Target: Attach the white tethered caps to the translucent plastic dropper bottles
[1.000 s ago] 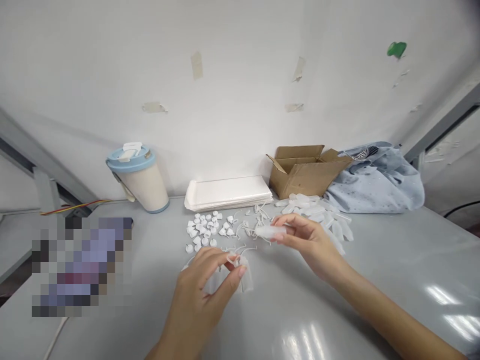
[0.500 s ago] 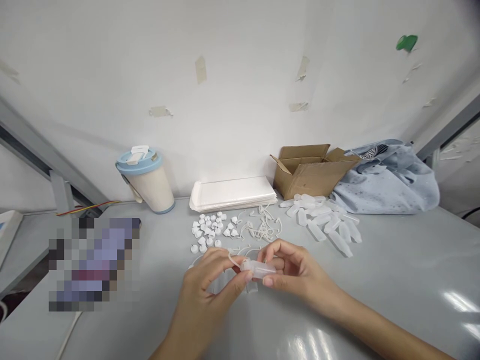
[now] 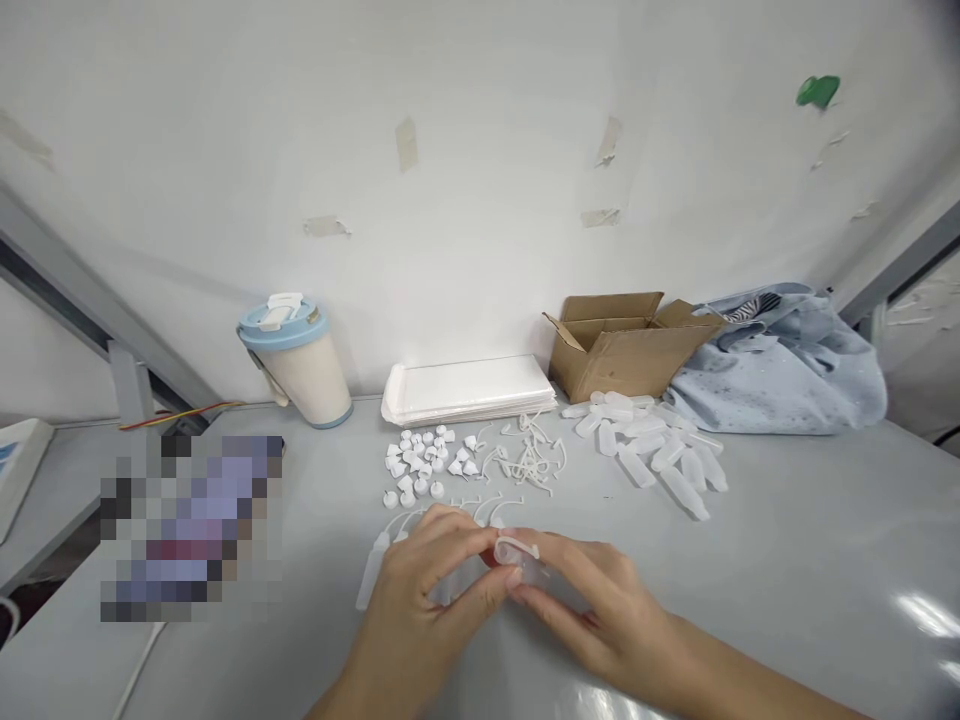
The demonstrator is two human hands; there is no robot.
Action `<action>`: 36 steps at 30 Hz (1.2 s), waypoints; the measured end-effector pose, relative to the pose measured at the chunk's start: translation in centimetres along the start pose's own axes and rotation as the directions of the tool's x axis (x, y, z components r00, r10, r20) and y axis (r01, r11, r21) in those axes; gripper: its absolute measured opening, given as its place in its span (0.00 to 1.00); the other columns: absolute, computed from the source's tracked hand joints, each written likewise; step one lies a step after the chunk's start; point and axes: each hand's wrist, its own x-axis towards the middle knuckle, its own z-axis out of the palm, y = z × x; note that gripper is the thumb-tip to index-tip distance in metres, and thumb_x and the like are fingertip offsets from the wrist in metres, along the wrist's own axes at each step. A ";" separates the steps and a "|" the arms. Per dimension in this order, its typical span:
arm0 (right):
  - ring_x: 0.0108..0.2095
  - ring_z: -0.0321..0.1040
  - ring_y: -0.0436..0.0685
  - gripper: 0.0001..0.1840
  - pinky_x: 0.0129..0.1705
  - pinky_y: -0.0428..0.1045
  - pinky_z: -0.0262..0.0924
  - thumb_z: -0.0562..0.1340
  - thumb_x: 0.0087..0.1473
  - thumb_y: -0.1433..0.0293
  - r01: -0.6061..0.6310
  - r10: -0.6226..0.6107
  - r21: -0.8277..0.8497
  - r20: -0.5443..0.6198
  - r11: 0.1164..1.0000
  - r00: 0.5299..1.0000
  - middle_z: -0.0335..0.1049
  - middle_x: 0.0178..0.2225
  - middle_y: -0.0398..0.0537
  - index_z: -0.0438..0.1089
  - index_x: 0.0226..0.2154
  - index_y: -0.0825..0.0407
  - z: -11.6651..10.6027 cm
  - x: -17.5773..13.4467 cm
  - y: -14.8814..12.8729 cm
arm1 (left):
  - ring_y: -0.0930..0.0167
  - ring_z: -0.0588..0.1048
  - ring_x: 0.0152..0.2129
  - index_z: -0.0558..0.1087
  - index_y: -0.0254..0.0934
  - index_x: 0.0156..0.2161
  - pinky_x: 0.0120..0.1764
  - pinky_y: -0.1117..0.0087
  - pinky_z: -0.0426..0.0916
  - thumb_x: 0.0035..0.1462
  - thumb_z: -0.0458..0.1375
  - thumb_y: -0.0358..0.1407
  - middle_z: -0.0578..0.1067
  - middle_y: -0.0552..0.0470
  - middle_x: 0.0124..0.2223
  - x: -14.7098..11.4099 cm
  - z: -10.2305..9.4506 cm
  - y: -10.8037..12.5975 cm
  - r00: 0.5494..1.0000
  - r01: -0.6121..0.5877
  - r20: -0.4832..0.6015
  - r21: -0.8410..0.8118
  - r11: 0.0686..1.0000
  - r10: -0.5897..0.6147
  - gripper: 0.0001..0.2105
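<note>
A small translucent plastic bottle [image 3: 531, 572] with a thin white strap [image 3: 519, 543] at its end is held between both hands, low over the table. My left hand [image 3: 424, 595] pinches its left side with thumb and forefinger. From the right, the thumb and fingertips of my right hand [image 3: 600, 600] close on it too. Fingers cover much of the bottle. Partly behind my left hand lies a row of similar bottles with straps, the leftmost bottle [image 3: 370, 577] showing best. Beyond the hands are white caps [image 3: 420, 455] and a tangle of loose straps [image 3: 531, 460].
Loose translucent bottles [image 3: 646, 445] lie at right before an open cardboard box [image 3: 626, 355]. A stack of white trays [image 3: 472, 388] rests against the wall. A lidded cup [image 3: 304, 370] and a pixelated object [image 3: 199, 530] are at left; blue patterned cloth [image 3: 795, 375] is at far right.
The bottle has been turned between my fingers, and its strap now arches toward the right. My right hand has moved lower and its fingers have shifted to the strap end.
</note>
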 end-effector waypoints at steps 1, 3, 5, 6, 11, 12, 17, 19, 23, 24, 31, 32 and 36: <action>0.43 0.72 0.52 0.27 0.42 0.45 0.68 0.56 0.59 0.77 -0.003 0.003 0.004 0.005 1.000 1.000 0.73 0.45 0.48 0.52 0.59 0.45 0.0 0.0 0.0 | 0.71 0.71 0.30 0.75 0.42 0.33 0.34 0.71 0.67 0.56 0.57 0.31 0.74 0.56 0.29 0.0 0.0 0.0 1.000 0.010 0.007 -0.001 1.000 -0.010 0.05; 0.43 0.72 0.52 0.27 0.43 0.45 0.68 0.56 0.59 0.77 -0.012 0.012 0.009 0.008 1.000 1.000 0.73 0.45 0.47 0.53 0.58 0.46 -0.2 0.1 -0.1 | 0.70 0.71 0.32 0.76 0.42 0.36 0.34 0.71 0.68 0.57 0.56 0.32 0.74 0.55 0.31 -0.1 0.0 0.1 0.999 0.024 0.020 -0.001 1.000 -0.024 0.06; 0.44 0.71 0.52 0.26 0.45 0.45 0.67 0.57 0.58 0.78 -0.018 0.018 0.014 0.006 1.000 1.000 0.72 0.46 0.47 0.54 0.57 0.46 -0.2 0.1 -0.2 | 0.69 0.72 0.34 0.75 0.42 0.39 0.36 0.69 0.70 0.59 0.55 0.34 0.75 0.53 0.33 -0.3 0.0 0.1 0.999 0.041 0.028 0.007 0.999 -0.042 0.07; 0.45 0.71 0.52 0.26 0.45 0.45 0.67 0.57 0.58 0.78 -0.026 0.026 0.015 0.008 1.000 1.000 0.72 0.47 0.48 0.54 0.57 0.45 -0.3 0.1 -0.2 | 0.68 0.72 0.35 0.75 0.42 0.40 0.37 0.69 0.70 0.59 0.54 0.35 0.75 0.53 0.34 -0.4 0.0 0.1 0.998 0.049 0.031 0.013 0.999 -0.049 0.08; 0.42 0.72 0.51 0.25 0.43 0.45 0.68 0.58 0.57 0.77 -0.063 0.063 0.012 0.007 0.998 0.998 0.73 0.45 0.47 0.56 0.56 0.46 -0.3 0.1 -0.4 | 0.68 0.73 0.37 0.74 0.44 0.43 0.34 0.71 0.70 0.60 0.53 0.38 0.76 0.53 0.37 -0.7 0.1 0.1 0.995 0.102 -0.011 0.032 0.994 -0.102 0.09; 0.40 0.72 0.51 0.24 0.42 0.44 0.68 0.58 0.57 0.77 -0.067 0.067 0.009 -0.004 0.998 0.998 0.73 0.43 0.47 0.57 0.55 0.46 -0.3 0.1 -0.5 | 0.68 0.73 0.37 0.74 0.44 0.43 0.34 0.71 0.70 0.60 0.54 0.38 0.76 0.53 0.38 -0.7 0.2 0.0 0.994 0.108 -0.025 0.031 0.994 -0.107 0.09; 0.37 0.71 0.49 0.24 0.39 0.42 0.68 0.59 0.56 0.76 -0.099 0.101 0.043 -0.045 0.994 0.994 0.74 0.39 0.44 0.59 0.55 0.47 -0.6 0.3 -0.9 | 0.69 0.72 0.36 0.74 0.42 0.35 0.39 0.69 0.68 0.60 0.53 0.39 0.76 0.54 0.36 -0.4 0.2 0.0 0.986 0.169 0.007 -0.011 0.986 -0.169 0.08; 0.37 0.71 0.49 0.23 0.39 0.42 0.67 0.59 0.57 0.76 -0.118 0.121 0.076 -0.039 0.990 0.992 0.73 0.40 0.43 0.59 0.54 0.46 -0.7 0.4 -1.1 | 0.69 0.72 0.34 0.74 0.41 0.32 0.37 0.71 0.68 0.60 0.52 0.40 0.75 0.54 0.34 -0.3 0.2 0.1 0.980 0.197 0.037 -0.034 0.980 -0.196 0.10; 0.37 0.70 0.49 0.24 0.40 0.43 0.67 0.58 0.57 0.76 -0.158 0.161 0.124 -0.014 0.980 0.987 0.73 0.42 0.43 0.58 0.54 0.45 -0.6 0.4 -1.2 | 0.70 0.71 0.31 0.73 0.41 0.29 0.33 0.72 0.66 0.61 0.51 0.41 0.74 0.55 0.30 -0.2 0.3 0.2 0.970 0.232 0.088 -0.049 0.971 -0.227 0.13; 0.37 0.70 0.49 0.23 0.39 0.43 0.67 0.58 0.57 0.76 -0.169 0.171 0.134 -0.003 0.977 0.985 0.73 0.42 0.43 0.58 0.54 0.45 -0.6 0.4 -1.2 | 0.70 0.71 0.31 0.73 0.41 0.29 0.33 0.73 0.66 0.60 0.52 0.41 0.73 0.55 0.30 -0.2 0.3 0.3 0.969 0.235 0.093 -0.047 0.971 -0.230 0.12; 0.30 0.70 0.52 0.13 0.34 0.47 0.65 0.59 0.59 0.65 -0.465 0.468 0.461 0.116 0.756 0.876 0.73 0.31 0.44 0.64 0.47 0.49 -0.3 0.7 -1.1 | 0.70 0.72 0.31 0.74 0.43 0.33 0.32 0.72 0.68 0.59 0.55 0.37 0.75 0.55 0.32 -0.4 0.5 -0.3 0.990 0.126 0.061 0.044 0.991 -0.128 0.06; 0.30 0.71 0.52 0.13 0.34 0.48 0.65 0.58 0.59 0.64 -0.496 0.506 0.574 0.159 0.651 0.848 0.73 0.29 0.44 0.64 0.46 0.49 -0.3 0.9 -1.2 | 0.70 0.72 0.32 0.73 0.43 0.36 0.32 0.72 0.68 0.60 0.54 0.36 0.75 0.55 0.34 -0.5 0.6 -0.6 0.996 0.079 0.044 0.074 0.994 -0.082 0.05; 0.29 0.72 0.51 0.14 0.37 0.49 0.65 0.59 0.58 0.60 -0.506 0.574 0.790 0.248 0.346 0.780 0.74 0.29 0.46 0.62 0.42 0.52 -0.6 1.7 -1.3 | 0.67 0.71 0.36 0.69 0.38 0.44 0.37 0.65 0.68 0.58 0.55 0.28 0.74 0.50 0.37 -0.8 1.3 -1.3 0.939 -0.241 -0.155 0.338 0.910 0.306 0.09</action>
